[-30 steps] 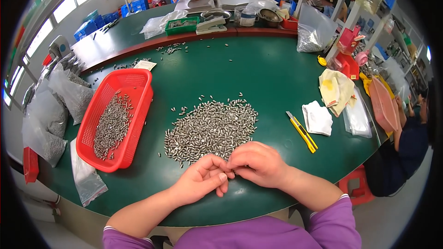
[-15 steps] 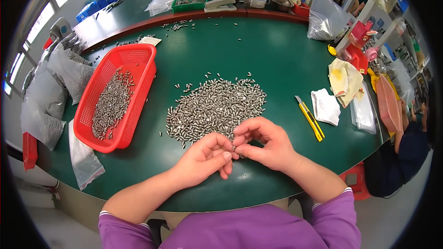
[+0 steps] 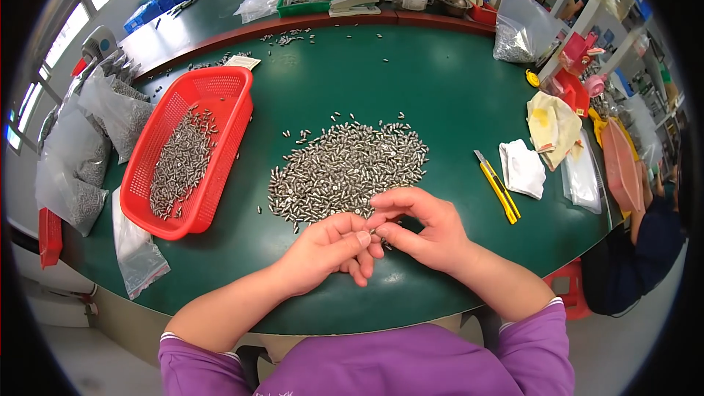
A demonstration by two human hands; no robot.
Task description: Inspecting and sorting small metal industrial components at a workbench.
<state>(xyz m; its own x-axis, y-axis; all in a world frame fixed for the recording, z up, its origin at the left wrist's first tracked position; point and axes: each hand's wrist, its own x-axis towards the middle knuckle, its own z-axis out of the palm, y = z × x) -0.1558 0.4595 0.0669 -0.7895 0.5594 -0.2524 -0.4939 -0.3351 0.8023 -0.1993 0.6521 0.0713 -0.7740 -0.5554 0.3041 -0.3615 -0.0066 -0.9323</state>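
Observation:
Both hands meet at the near edge of a pile of small, bullet-shaped metal parts [image 3: 348,169] on the green table. My left hand [image 3: 330,251] is closed, its thumb pressed against the fingers. My right hand [image 3: 425,229] pinches with thumb and forefinger right beside it. At the touching fingertips a small metal part [image 3: 373,232] shows, mostly covered, and both hands appear to grip it. Another bit of metal peeks out below the right thumb. Left of the pile stands a red perforated basket [image 3: 233,132] with many similar parts inside.
Clear bags of metal parts [image 3: 77,169] line the left edge, near a flat plastic bag [image 3: 139,264]. To the right lie a yellow utility knife [image 3: 499,189], a white cloth [image 3: 522,169] and a cream cloth [image 3: 551,128]. A raised ledge holds a green tray [image 3: 304,3].
The left thumb has moved slightly right, closer to the right fingertips, and covers more of the small part. The whole view has shifted a little; the pile and basket look the same.

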